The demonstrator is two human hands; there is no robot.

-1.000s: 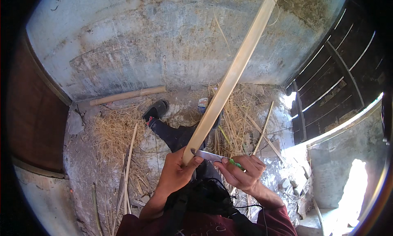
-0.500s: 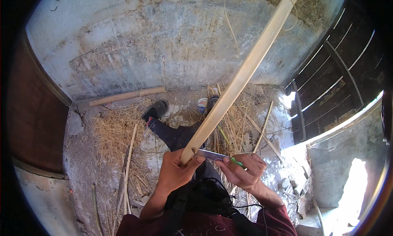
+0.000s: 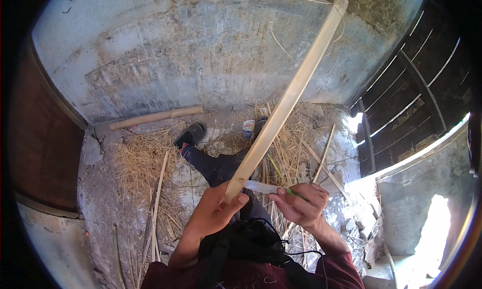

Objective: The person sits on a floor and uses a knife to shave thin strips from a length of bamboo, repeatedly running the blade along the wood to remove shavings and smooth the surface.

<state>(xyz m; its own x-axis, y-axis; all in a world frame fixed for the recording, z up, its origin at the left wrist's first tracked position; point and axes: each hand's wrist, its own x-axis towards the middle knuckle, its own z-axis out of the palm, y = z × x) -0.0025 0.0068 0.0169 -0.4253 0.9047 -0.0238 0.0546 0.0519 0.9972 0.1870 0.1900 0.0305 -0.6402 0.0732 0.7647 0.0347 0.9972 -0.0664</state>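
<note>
A long, pale split-bamboo strip [image 3: 283, 108] slants up from my lap toward the far right. My left hand [image 3: 215, 208] is closed round its near end, thumb lying along the side. In my right hand [image 3: 304, 203] is a knife [image 3: 261, 187] with a green handle, mostly hidden by my fingers. The blade points left and its tip is at the strip's right edge, just beyond my left thumb, beside a small dark mark. Thin curled slivers hang from the strip's far end.
Shavings [image 3: 143, 161] lie heaped on the floor around my outstretched leg and sandal [image 3: 191, 134]. A bamboo pole [image 3: 156, 117] rests along the foot of the stained wall [image 3: 165, 58]. Loose thin strips [image 3: 159, 203] lie at left. A dark slatted panel [image 3: 406, 98] stands at right.
The strip's far end has swung left and slightly down. The knife has turned, its blade now showing paler and broader, and my right hand has shifted slightly right.
</note>
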